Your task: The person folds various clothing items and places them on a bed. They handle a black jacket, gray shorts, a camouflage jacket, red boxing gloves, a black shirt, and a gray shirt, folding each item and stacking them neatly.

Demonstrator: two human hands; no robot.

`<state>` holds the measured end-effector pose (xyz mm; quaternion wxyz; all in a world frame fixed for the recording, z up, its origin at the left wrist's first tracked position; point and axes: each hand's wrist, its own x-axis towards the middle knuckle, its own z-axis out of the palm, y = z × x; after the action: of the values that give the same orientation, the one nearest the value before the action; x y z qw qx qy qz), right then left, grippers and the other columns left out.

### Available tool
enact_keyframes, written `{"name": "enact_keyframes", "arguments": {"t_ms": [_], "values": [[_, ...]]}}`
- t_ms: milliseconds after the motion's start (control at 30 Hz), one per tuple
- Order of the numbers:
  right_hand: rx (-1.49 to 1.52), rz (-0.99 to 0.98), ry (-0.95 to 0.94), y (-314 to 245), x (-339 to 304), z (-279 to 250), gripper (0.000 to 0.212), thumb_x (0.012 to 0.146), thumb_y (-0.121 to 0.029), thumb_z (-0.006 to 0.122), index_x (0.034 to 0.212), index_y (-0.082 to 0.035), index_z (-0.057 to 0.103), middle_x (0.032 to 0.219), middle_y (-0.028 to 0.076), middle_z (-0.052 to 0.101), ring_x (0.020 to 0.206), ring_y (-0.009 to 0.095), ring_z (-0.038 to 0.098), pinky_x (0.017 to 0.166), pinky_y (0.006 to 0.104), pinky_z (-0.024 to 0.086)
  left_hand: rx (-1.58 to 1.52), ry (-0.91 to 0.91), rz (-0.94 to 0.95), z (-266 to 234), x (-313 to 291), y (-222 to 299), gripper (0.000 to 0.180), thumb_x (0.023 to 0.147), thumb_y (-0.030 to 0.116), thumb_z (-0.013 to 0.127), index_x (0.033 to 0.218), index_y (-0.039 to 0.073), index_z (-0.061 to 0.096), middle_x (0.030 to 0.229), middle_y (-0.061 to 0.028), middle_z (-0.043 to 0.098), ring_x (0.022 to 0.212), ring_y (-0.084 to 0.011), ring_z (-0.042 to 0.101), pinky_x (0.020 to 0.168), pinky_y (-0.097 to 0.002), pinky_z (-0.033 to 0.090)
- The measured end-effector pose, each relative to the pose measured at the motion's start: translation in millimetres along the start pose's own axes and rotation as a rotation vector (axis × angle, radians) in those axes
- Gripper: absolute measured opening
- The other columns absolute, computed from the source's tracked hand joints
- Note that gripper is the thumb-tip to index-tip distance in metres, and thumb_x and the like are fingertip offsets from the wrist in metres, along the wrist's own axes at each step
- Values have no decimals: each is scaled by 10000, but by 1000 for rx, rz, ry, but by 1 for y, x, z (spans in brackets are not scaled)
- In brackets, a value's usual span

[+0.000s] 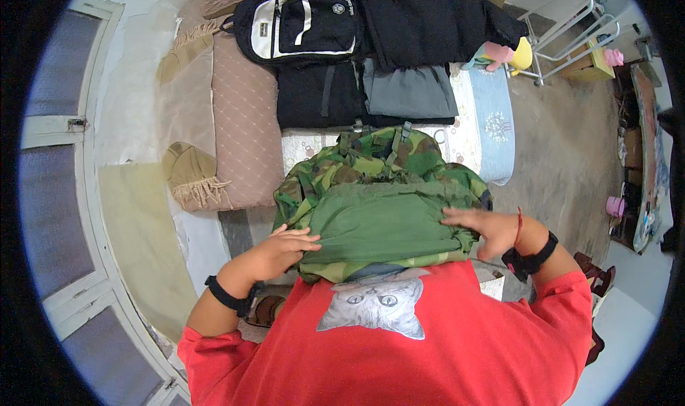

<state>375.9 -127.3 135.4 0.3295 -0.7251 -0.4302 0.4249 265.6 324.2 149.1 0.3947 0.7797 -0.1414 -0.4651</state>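
**Green camo pack smack in the middle**

So reading it like a clock dial centred on the pack: it sits right at the centre, close up against the red shirt with a cat's face printed on it, upside down from here. A plain green panel covers most of the near side, all wrinkly, and buckled straps stick up at 12.

Left hand is at 8 o'clock, palm down, fingers stretched out and close together, lying on the panel's edge. Right hand is between 3 and 4, a bit blurry, fingers spread with the thumb well apart, tips on the green cloth. Neither is closed around anything I can see; can't tell if a bit of fabric is pinched underneath.

Past the pack there's a bed. On it, a black-and-white backpack lies at 11, a black folded garment just right of 12, and grey folded fabric at 12, nearer the pack. Over between 1 and 2 stands a white metal rack.
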Motion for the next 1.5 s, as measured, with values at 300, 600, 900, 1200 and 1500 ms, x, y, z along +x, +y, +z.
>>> {"name": "enact_keyframes", "arguments": {"t_ms": [300,600,900,1200,1500], "values": [[-356,135,129,-64,50,31,853,610,-374,765,1346,-99,433,1220,150,555,1115,335,546,904,522,393,182,291,94,9,5,-25,327,712,82,641,1034,140,650,1018,-74,675,1042,-282,605,1111,-586,173],[-115,124,311,-28,55,2,715,571,-284,856,1174,-48,551,1107,193,617,1020,349,604,881,401,476,-297,434,56,-32,45,-64,197,776,145,706,930,32,661,793,-47,660,757,-82,533,720,-301,485],[2,231,996,-11,84,-3,302,698,-100,814,884,-31,587,765,71,613,725,130,548,676,298,478,-261,1547,207,-55,77,-92,473,797,160,737,1172,-8,502,1067,-136,619,1054,-227,580,898,-333,465],[53,136,1367,-112,-21,-101,382,787,-20,706,1153,-16,597,1056,38,642,973,149,582,876,298,458,-553,1393,-88,24,32,-173,148,830,123,652,908,1,623,836,-69,644,768,-146,599,721,-288,484],[-261,247,1658,-142,-117,-251,349,787,-79,720,1112,14,633,1054,45,665,961,136,593,868,273,448,-769,1039,-283,38,72,-168,153,809,127,642,893,1,624,804,-61,650,747,-128,591,686,-272,471]]}}
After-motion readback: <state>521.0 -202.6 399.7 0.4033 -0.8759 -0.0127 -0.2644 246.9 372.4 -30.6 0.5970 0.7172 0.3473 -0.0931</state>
